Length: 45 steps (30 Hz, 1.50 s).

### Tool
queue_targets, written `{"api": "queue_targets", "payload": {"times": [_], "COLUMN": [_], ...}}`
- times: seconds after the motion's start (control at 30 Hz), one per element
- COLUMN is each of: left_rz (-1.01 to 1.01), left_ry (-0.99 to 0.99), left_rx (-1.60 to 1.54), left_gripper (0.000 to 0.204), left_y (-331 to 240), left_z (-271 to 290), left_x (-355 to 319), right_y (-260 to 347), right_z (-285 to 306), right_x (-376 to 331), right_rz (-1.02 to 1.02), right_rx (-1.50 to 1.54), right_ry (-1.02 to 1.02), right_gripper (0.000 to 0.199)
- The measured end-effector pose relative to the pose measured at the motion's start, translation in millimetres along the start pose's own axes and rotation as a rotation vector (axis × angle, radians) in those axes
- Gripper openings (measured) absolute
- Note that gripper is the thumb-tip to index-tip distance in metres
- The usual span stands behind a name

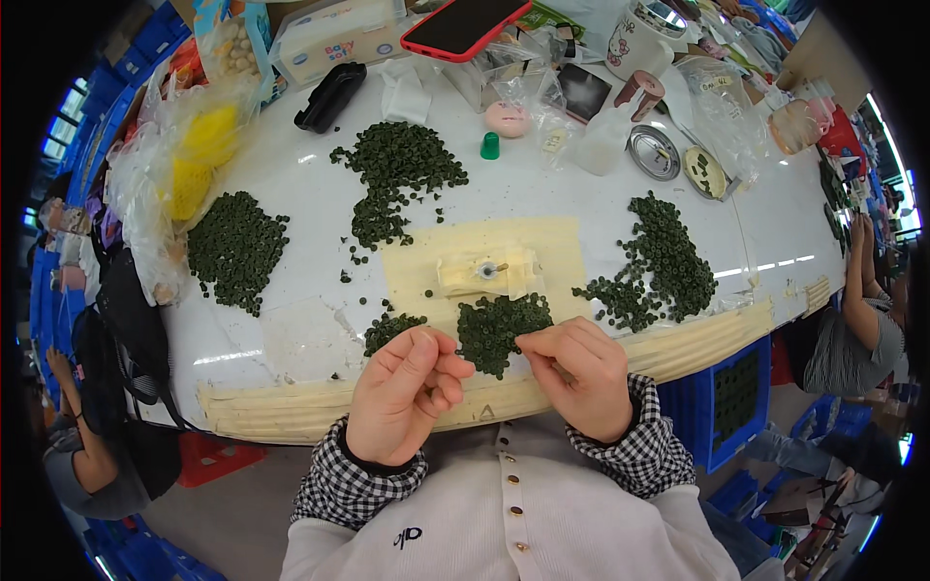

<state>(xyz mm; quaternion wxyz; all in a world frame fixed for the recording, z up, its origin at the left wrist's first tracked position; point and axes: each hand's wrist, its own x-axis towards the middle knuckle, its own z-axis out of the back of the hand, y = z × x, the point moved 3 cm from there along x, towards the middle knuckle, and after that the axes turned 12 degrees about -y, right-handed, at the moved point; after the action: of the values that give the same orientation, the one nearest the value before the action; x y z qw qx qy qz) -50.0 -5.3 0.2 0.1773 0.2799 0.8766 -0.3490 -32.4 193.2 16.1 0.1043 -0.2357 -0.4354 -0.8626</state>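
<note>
My left hand point(402, 392) is raised at the table's front edge, thumb and forefinger pinched and the other fingers curled; whatever they hold is too small to make out. My right hand point(583, 373) pinches at the right edge of a pile of small dark green round pieces point(494, 334). Its fingertips hide anything between them. Just beyond that pile, a small taped-down fixture point(487, 272) with a metal centre sits on a yellow taped patch point(412, 257). Partly behind my left hand lies a smaller heap of green pieces point(389, 329).
More green pieces form heaps at left point(235, 250), back point(402, 165) and right point(670, 257). Toward the back are a red-edged phone point(465, 27), a black case point(330, 97), a green thimble-like cap point(490, 146), a round tin point(654, 153) and a mug point(639, 44). Other people sit at both sides.
</note>
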Motion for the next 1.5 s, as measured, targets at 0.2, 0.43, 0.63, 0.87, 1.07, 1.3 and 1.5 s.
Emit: {"api": "queue_targets", "payload": {"times": [0.2, 0.43, 0.63, 0.87, 1.07, 1.3, 1.5], "left_rz": [-0.006, 0.016, 0.005, -0.019, -0.034, -0.059, -0.154], "left_ry": [-0.028, 0.031, 0.058, 0.06, 0.069, 0.025, 0.041], "left_rx": [0.069, 0.043, 0.059, 0.047, 0.062, 0.103, 0.166], "left_gripper": [0.021, 0.023, 0.02, 0.019, 0.019, 0.02, 0.022], "left_y": [15, 21, 23, 24, 22, 17, 19], "left_z": [-11, -7, -15, -14, -13, -18, -13], "left_x": [5, 12, 12, 12, 11, 7, 9], "right_y": [-2, 5, 12, 11, 4, 3, 3], "right_z": [-1, 2, 2, -2, -6, -9, -10], "right_x": [2, 9, 13, 11, 5, 2, 1], "right_rz": [-0.073, -0.11, -0.248, -0.251, -0.398, -0.49, -0.516], "right_rx": [0.057, 0.247, 0.396, 0.404, 0.517, 0.661, 0.677], "right_ry": [-0.031, -0.041, -0.018, -0.036, -0.02, -0.001, -0.007], "right_gripper": [0.018, 0.015, 0.014, 0.013, 0.012, 0.012, 0.012]}}
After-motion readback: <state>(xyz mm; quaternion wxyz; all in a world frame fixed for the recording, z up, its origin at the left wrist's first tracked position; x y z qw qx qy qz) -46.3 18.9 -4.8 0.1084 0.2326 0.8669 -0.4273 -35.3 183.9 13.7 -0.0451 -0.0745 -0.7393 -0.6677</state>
